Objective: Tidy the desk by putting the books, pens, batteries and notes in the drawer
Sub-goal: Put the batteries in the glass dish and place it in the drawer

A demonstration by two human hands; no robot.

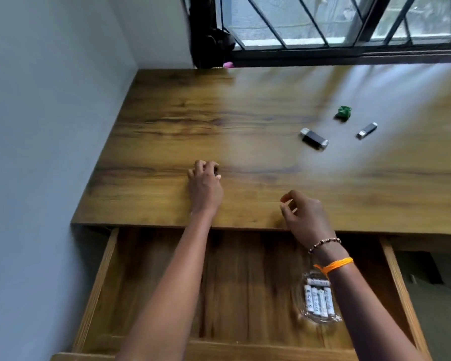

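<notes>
Desk (245, 121): left hand (205, 188) fingers curled down; right hand (303, 214) half-curled

Drawer (99, 280) pulled out below desk (167, 121) front edge, batteries (318, 299) in dish (333, 318) at drawer's right, two USB sticks (314, 139) (366, 130) side by side on desk far right, crumpled wad (343, 113) just behind them, window (349, 22) beyond desk.

I'm looking at a brown desk (167, 131) with dark streaky wood grain, the drawer (151, 282) matching. White batteries (319, 299) with dark print. A green crumpled scrap (343, 113), two black-and-silver sticks (314, 139). Orange thread (335, 264) and a beaded bracelet (323, 243) on my right wrist. Walls pale blue-grey.
</notes>
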